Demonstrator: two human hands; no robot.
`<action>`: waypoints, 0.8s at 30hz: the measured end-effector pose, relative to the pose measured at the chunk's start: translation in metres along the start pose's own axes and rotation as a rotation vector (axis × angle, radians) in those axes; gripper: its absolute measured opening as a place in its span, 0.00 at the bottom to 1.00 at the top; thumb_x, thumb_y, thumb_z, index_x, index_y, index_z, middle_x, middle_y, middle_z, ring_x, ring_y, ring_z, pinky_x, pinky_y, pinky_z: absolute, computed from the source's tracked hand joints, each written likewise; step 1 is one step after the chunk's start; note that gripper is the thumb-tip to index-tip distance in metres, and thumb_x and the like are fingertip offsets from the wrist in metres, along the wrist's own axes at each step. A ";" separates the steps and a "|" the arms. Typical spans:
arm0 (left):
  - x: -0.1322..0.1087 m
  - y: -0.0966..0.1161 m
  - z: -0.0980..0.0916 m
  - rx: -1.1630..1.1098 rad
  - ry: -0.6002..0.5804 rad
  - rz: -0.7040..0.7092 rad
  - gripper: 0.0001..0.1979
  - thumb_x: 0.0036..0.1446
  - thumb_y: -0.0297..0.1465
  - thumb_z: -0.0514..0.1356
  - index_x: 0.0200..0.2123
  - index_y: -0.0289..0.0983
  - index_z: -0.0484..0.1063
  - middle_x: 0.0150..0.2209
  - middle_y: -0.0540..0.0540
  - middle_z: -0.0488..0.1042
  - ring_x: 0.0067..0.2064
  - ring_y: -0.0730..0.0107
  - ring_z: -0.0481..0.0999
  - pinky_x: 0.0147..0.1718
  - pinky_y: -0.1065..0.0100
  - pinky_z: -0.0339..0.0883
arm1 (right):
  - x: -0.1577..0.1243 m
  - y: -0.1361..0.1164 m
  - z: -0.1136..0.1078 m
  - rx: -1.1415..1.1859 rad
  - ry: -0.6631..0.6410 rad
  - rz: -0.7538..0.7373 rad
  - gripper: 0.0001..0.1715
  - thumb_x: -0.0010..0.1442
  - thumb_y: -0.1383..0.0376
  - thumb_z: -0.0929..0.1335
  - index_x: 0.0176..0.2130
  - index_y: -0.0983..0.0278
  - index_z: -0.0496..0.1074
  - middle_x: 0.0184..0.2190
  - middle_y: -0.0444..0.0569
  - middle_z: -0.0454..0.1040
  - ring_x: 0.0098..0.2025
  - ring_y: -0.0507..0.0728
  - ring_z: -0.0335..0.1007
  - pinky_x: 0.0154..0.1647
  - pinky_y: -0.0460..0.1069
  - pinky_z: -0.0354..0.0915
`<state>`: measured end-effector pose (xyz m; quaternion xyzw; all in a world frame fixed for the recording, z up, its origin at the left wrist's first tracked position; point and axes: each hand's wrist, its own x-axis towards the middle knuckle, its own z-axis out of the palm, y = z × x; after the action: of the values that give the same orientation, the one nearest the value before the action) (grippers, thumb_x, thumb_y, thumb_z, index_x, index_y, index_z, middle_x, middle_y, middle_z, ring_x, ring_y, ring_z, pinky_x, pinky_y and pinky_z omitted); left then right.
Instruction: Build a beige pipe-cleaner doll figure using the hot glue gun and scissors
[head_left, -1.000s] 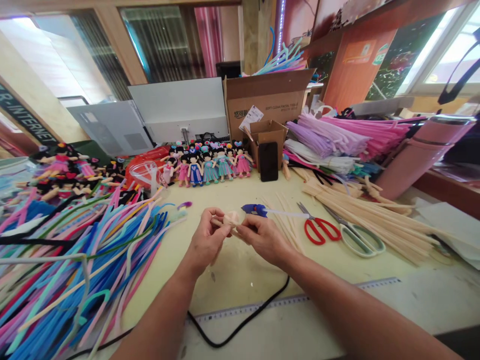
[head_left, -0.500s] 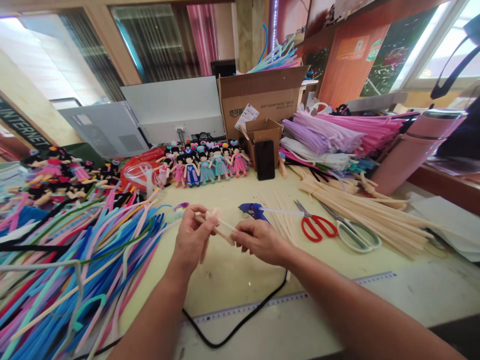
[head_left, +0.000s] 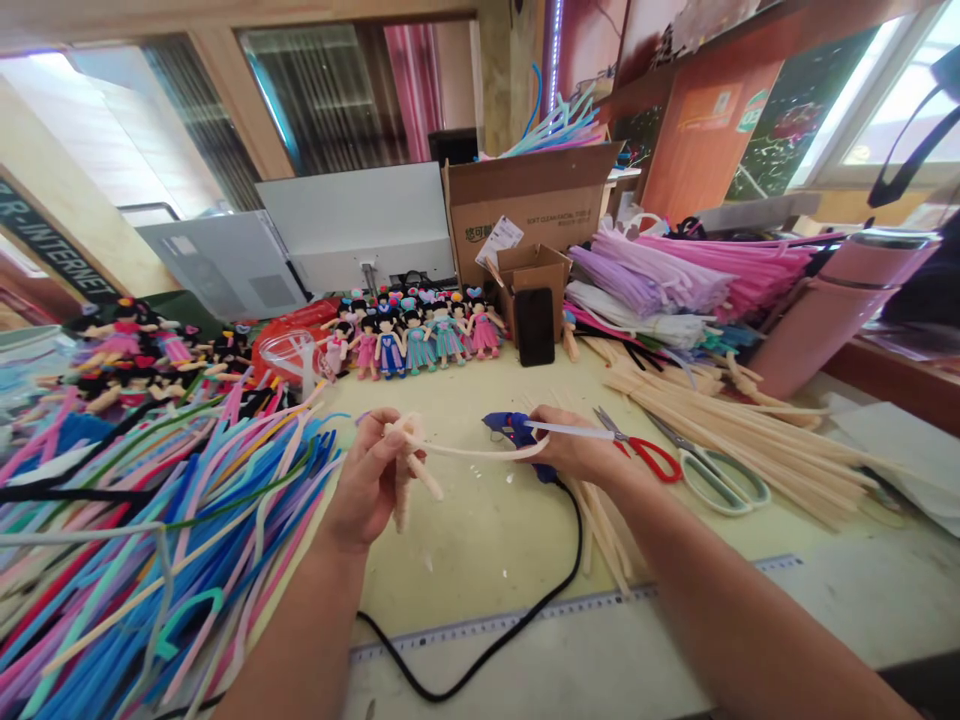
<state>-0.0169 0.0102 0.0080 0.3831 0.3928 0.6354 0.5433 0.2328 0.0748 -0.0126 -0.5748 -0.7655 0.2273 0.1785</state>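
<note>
My left hand pinches a small bundle of beige fuzzy pipe cleaners, with short ends hanging down. One long pale strand runs from the bundle toward the right and curves up beside my right hand. That hand is wrapped around the blue glue gun at its handle; some fingers are hidden. A translucent glue stick juts from the gun's back over the hand. The nozzle points left, toward the bundle.
Red-handled scissors and grey-handled scissors lie right, near beige pipe cleaners. Coloured pipe cleaners heap up left. Small dolls and a phone stand behind. A black cord crosses a ruler.
My right hand has let go of the pipe cleaner and moved right to the glue gun. The long strand now stretches out loose. My left hand keeps its bundle.
</note>
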 end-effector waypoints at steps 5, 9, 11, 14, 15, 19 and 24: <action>0.000 0.001 0.000 -0.087 -0.067 -0.021 0.20 0.44 0.35 0.72 0.38 0.40 0.67 0.30 0.53 0.71 0.28 0.75 0.70 0.24 0.74 0.66 | 0.007 -0.005 0.023 0.160 -0.037 -0.135 0.22 0.52 0.60 0.72 0.48 0.58 0.76 0.41 0.48 0.78 0.40 0.58 0.73 0.38 0.49 0.65; 0.000 0.005 -0.002 -0.167 -0.142 -0.051 0.15 0.47 0.36 0.70 0.32 0.38 0.67 0.27 0.54 0.68 0.24 0.78 0.65 0.24 0.73 0.64 | 0.012 -0.001 0.027 0.230 -0.032 -0.071 0.18 0.52 0.58 0.72 0.43 0.60 0.77 0.34 0.46 0.77 0.35 0.56 0.71 0.34 0.49 0.64; 0.000 0.009 -0.003 -0.206 -0.171 -0.065 0.14 0.48 0.36 0.69 0.29 0.38 0.67 0.25 0.54 0.66 0.22 0.79 0.62 0.25 0.72 0.63 | 0.013 0.002 0.027 0.295 -0.031 -0.068 0.18 0.50 0.58 0.73 0.41 0.62 0.77 0.31 0.44 0.75 0.33 0.55 0.69 0.33 0.48 0.63; 0.000 0.011 -0.004 -0.219 -0.195 -0.068 0.14 0.48 0.36 0.69 0.27 0.37 0.66 0.23 0.54 0.65 0.21 0.80 0.59 0.25 0.71 0.62 | 0.014 0.004 0.028 0.400 -0.042 -0.059 0.15 0.50 0.59 0.72 0.39 0.62 0.76 0.27 0.42 0.72 0.28 0.52 0.65 0.28 0.47 0.60; 0.000 0.010 -0.004 -0.209 -0.200 -0.075 0.14 0.48 0.36 0.69 0.26 0.37 0.66 0.23 0.53 0.65 0.21 0.80 0.59 0.25 0.71 0.61 | 0.014 0.003 0.029 0.414 -0.035 -0.049 0.13 0.50 0.59 0.72 0.37 0.62 0.76 0.25 0.42 0.71 0.27 0.52 0.64 0.27 0.47 0.59; 0.002 0.003 -0.002 -0.163 -0.223 -0.112 0.16 0.49 0.39 0.68 0.26 0.37 0.66 0.23 0.53 0.64 0.22 0.78 0.60 0.25 0.71 0.60 | 0.013 -0.004 0.033 0.432 0.020 -0.014 0.10 0.51 0.64 0.70 0.36 0.61 0.77 0.24 0.42 0.70 0.27 0.52 0.63 0.26 0.46 0.56; 0.004 -0.005 -0.002 -0.167 -0.209 -0.157 0.15 0.50 0.37 0.67 0.27 0.37 0.64 0.24 0.53 0.64 0.22 0.78 0.60 0.24 0.71 0.58 | 0.006 -0.011 0.021 0.562 0.010 0.062 0.12 0.55 0.60 0.68 0.39 0.62 0.76 0.25 0.44 0.71 0.26 0.52 0.62 0.23 0.45 0.56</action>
<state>-0.0171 0.0150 0.0031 0.3690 0.3086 0.5781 0.6591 0.2112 0.0748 -0.0243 -0.5272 -0.6534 0.4331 0.3278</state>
